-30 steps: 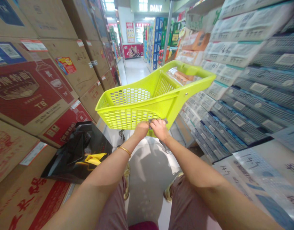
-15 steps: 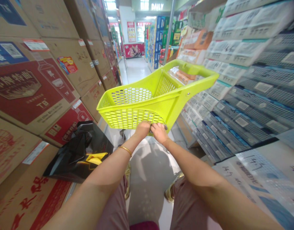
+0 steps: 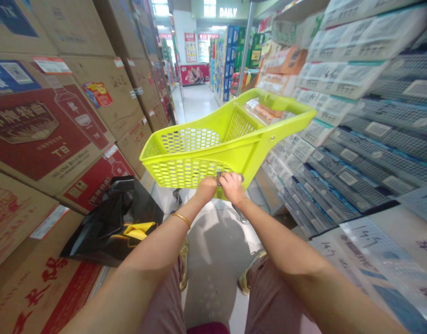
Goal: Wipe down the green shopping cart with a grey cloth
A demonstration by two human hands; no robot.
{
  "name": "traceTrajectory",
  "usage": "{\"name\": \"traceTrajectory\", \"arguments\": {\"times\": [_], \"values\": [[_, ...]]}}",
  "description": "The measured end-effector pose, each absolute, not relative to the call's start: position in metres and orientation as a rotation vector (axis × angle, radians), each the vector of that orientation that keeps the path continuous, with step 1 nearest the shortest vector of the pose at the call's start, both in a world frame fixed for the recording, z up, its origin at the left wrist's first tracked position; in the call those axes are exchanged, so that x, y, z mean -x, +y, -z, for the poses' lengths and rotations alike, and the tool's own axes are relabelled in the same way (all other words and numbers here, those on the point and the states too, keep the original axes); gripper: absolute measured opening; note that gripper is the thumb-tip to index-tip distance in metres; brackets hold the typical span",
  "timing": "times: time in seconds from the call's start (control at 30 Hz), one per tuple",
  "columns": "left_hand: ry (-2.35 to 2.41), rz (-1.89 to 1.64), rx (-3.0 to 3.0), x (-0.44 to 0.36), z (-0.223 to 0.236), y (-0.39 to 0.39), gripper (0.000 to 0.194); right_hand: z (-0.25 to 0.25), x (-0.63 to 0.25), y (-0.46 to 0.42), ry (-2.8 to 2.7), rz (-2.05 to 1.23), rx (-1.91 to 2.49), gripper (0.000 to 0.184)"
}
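Two bare hands grip a small grey item in front of a lime-green shopping cart

The left hand, below a gold bracelet, and the right hand are close together with fingers curled, both closed on the grey item. It lies within the grip: a part shows between the hands, and an end pokes out past the right hand's outer side. Most of it is hidden by the fingers, so its full shape cannot be told.

The item is in front of the cart's near side, by the lower edge, towards the handle end. Whether it touches the cart cannot be told. The cart stands crosswise in a shop aisle, its handle to the right.

Stacked cardboard boxes line the left, with a black bag beside them. Wrapped packs are piled on the right. Below, two shoes stand apart on the pale floor.
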State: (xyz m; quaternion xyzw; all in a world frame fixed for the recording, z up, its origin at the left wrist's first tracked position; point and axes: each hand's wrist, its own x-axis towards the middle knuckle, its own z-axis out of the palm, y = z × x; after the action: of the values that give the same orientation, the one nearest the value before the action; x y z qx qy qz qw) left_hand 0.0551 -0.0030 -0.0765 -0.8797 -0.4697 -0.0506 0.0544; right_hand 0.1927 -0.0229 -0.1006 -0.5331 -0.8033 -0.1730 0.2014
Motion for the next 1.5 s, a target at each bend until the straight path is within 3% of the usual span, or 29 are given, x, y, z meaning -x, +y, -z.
{"name": "traceTrajectory", "arguments": {"times": [0.4,0.87,1.27,1.5], "values": [[-1.473,0.161,2.657,-0.056,0.077,-0.003,0.026,0.126,-0.187,-0.033,-2.544,0.323,1.527,0.028],[-1.489,0.107,2.681,-0.055,0.075,-0.002,0.032,0.078,-0.192,-0.028,-2.16,0.404,1.535,0.024],[-1.51,0.095,2.656,-0.056,0.067,-0.008,0.029,0.125,-0.196,-0.037,-2.517,0.359,1.529,0.022],[-1.501,0.15,2.683,-0.055,0.071,-0.005,0.028,0.109,-0.19,-0.032,-2.353,0.367,1.568,0.021]]}}
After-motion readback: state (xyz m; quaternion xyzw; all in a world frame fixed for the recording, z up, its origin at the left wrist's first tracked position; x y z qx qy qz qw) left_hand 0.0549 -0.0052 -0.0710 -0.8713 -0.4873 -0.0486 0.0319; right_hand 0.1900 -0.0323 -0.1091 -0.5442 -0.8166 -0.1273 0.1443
